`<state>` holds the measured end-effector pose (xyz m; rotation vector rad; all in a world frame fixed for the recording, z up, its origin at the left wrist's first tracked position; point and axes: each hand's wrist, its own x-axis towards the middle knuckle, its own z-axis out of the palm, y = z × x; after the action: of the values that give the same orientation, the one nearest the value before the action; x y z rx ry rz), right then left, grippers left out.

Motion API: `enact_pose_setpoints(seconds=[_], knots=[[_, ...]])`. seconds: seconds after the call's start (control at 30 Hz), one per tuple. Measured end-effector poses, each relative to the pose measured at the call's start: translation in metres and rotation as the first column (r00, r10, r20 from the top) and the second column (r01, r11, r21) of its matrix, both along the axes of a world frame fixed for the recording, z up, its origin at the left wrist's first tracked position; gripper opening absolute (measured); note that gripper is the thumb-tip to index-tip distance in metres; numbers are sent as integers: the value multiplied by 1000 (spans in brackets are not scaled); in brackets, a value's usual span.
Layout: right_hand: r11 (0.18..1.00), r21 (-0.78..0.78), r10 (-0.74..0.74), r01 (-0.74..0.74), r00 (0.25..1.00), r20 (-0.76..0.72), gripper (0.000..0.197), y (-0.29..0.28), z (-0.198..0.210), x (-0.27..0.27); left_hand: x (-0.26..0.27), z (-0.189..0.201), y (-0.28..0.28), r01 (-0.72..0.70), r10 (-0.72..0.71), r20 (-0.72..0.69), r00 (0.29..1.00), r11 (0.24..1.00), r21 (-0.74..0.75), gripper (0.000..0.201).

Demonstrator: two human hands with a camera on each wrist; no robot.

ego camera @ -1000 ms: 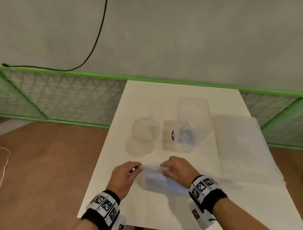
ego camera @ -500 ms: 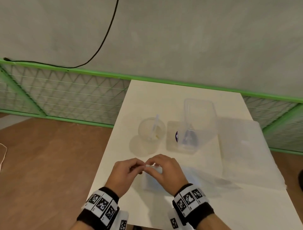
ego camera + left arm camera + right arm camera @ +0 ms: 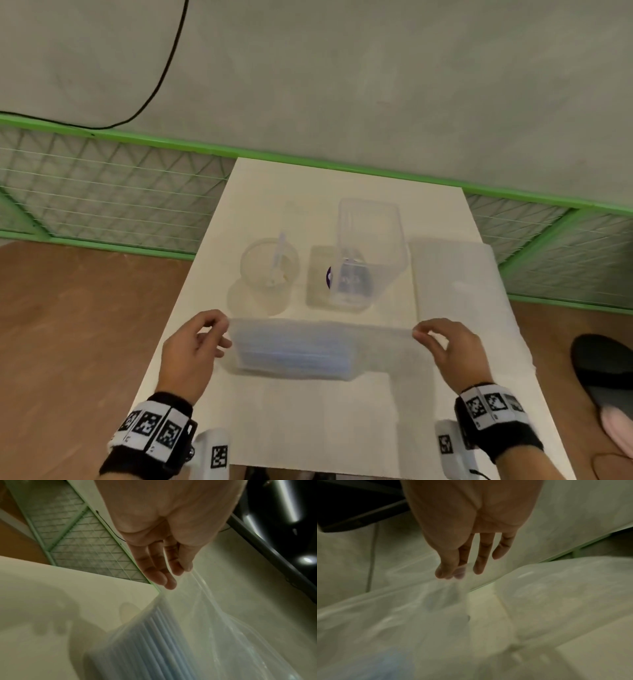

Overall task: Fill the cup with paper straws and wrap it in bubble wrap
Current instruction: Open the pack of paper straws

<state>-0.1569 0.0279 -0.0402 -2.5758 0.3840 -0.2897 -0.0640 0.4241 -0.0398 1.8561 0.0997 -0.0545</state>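
- Left hand (image 3: 191, 346) pinches the left top corner of one clear plastic bag (image 3: 318, 346), thumb and fingers closed on the film.
- One clear cup (image 3: 267, 274) stands on the white table (image 3: 308, 428) behind, holding one straw (image 3: 278, 255).
- The bag's bundle of pale blue paper straws (image 3: 294, 356) sags at its left (too many to count).
- One open clear box (image 3: 366, 253).
- Right hand (image 3: 448, 349) pinches the bag's right corner.
- One bubble wrap sheet (image 3: 455, 284) lies flat at the right.
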Motion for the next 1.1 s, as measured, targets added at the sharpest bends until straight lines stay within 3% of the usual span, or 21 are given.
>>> enact_pose_setpoints(seconds=[0.07, 0.23, 0.33, 0.4, 0.47, 0.57, 0.67, 0.77, 0.83, 0.87, 1.0, 1.1], knots=[[999, -30, -25, 25, 1000, -12, 9, -21, 1, -9, -1, 2, -5, -3, 3, 3, 1000, 1000, 1, 17], [965, 261, 6, 4, 999, -39, 15, -15, 3, -12, -10, 11, -27, 6, -8, 28, 1000, 997, 74, 14], [950, 304, 88, -73, 996, -35, 11, 5, 0, -11, -15, 10, -33, 27, -25, -26, 999, 996, 82, 12], [963, 235, 154, -134, 985, -72, 8, 13, -3, -7, -18, 12, -38, 38, -34, -49, 998, 995, 95, 9], [972, 164, 198, -170, 964, -178, 22, 18, -6, -3, -20, 17, -44, 53, -50, -28, 998, 991, 126, 9], [981, 171, 138, -88, 942, -306, 30, 24, -4, 3, -22, 21, -50, 156, -163, 10, 987, 958, 240, 11], [988, -21, 137, -152, 935, -327, 29, 26, -4, 6, -22, 19, -51, 254, -264, -26, 964, 890, 378, 13], [970, 7, 221, -241, 876, -429, 82, 29, -6, 4, -25, 22, -55, 303, -293, -87, 952, 868, 392, 16], [967, 41, 245, -252, 871, -427, 95, 31, -9, 2, -27, 25, -57, 332, -308, -124, 943, 863, 381, 17], [968, 18, 235, -250, 881, -410, 91, 32, -10, 1, -27, 26, -57, 346, -313, -146, 938, 858, 381, 18], [970, -157, 144, -188, 956, -257, 37, 38, -12, -2, -27, 21, -61, 382, -300, -240, 923, 783, 491, 29], [945, -253, 115, -206, 936, -332, 60, 45, -10, -1, -24, 14, -63, 391, -284, -270, 920, 640, 661, 25]])
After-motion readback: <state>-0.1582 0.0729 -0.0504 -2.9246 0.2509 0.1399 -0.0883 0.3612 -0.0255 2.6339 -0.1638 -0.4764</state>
